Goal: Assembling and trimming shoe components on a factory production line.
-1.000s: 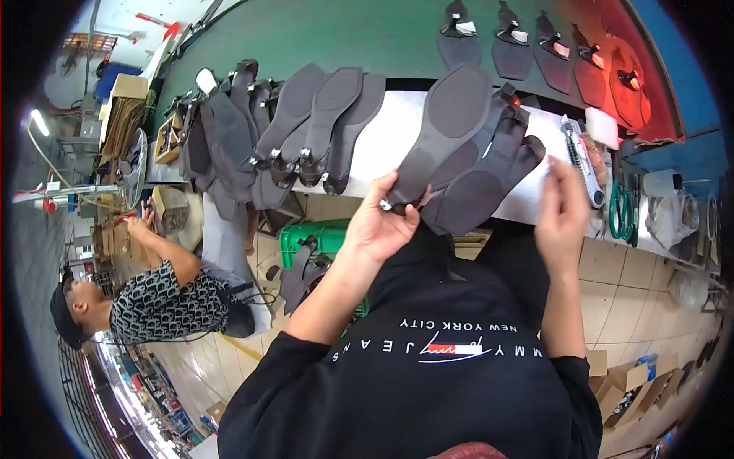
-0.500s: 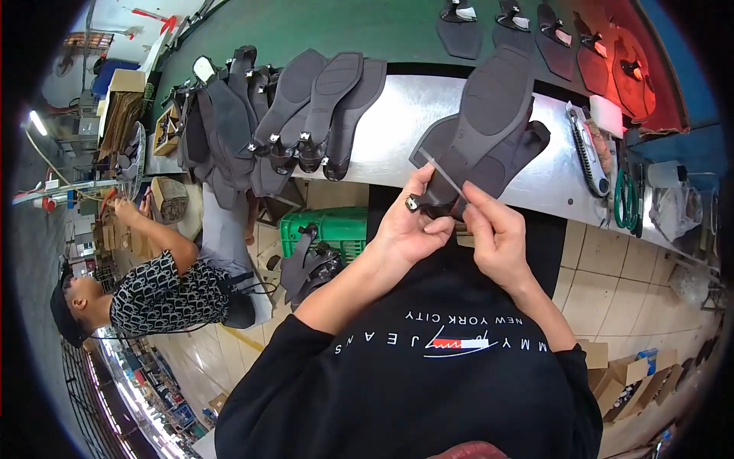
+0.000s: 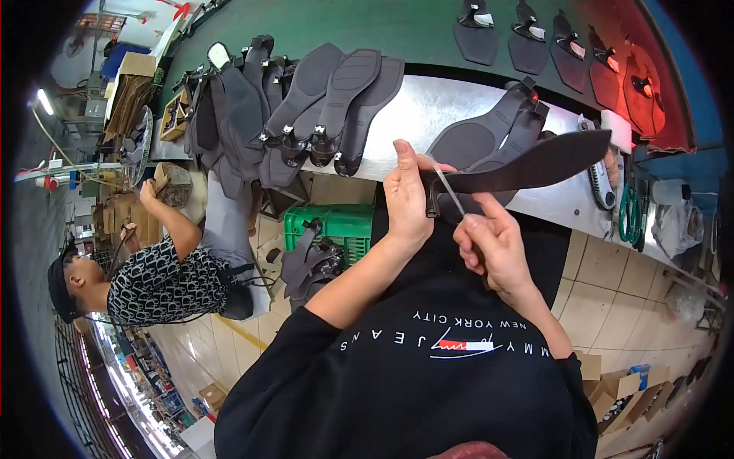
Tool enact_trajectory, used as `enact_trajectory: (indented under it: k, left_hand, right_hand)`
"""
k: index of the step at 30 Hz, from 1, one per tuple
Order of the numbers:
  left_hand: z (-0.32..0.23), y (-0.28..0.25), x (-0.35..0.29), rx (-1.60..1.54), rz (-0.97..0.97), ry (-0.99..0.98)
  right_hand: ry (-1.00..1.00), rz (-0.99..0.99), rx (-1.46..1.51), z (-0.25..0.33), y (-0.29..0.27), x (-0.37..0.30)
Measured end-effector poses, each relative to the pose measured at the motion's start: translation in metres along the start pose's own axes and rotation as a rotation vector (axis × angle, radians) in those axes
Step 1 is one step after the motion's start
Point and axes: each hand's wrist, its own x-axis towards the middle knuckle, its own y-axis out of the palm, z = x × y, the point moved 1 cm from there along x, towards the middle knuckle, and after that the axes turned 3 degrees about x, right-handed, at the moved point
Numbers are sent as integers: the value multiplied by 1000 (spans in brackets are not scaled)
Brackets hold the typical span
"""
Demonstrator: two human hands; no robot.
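Observation:
My left hand [image 3: 407,200] grips a dark sandal [image 3: 535,164] by its strap end. The sandal is turned nearly edge-on, its sole pointing right above the bench's near edge. Between the fingers of my right hand [image 3: 493,243] is a thin pale stick [image 3: 451,191], its upper end close to the sandal's strap end; whether they touch I cannot tell. The right fingertips lie close under the sole. Behind it, other dark sandals [image 3: 475,136] rest on the metal bench [image 3: 420,96].
Stacked sandals [image 3: 358,80] crowd the bench's left. A row of sandals [image 3: 478,46] lies on the green surface beyond. To the right are a white block [image 3: 616,130], a utility knife [image 3: 601,187] and green-handled scissors [image 3: 630,216]. A green crate [image 3: 348,226] and a co-worker [image 3: 168,279] are at left.
The held sandal has swung from sole-up, pointing away, to edge-on, pointing right, uncovering sandals on the bench. The stick remains in my right hand. The co-worker's arms have moved.

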Motion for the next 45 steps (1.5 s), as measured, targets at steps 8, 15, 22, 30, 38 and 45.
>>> enact_trajectory:
  k: [8,15,22,30,38,45]
  left_hand:
    - [-5,-11,6,22,-5,12]
    - [-17,-4,4,202,103,189]
    - [-14,-4,10,-293,115,-199]
    - [7,2,3,-917,273,-598]
    - [13,-2,16,-736,226,-444]
    - [11,-7,30,-683,153,-507]
  right_hand:
    - [-361,-89,-463,11,-2,-9]
    - [-812,-97,-923,3,2,2]
    - [-857,176,-960,6,14,-11]
    - [-801,-189,-1015,7,8,0]
    - [-759,-95,-1003,-1,13,0]
    - [-722,103,-1030,-23,24,-7]
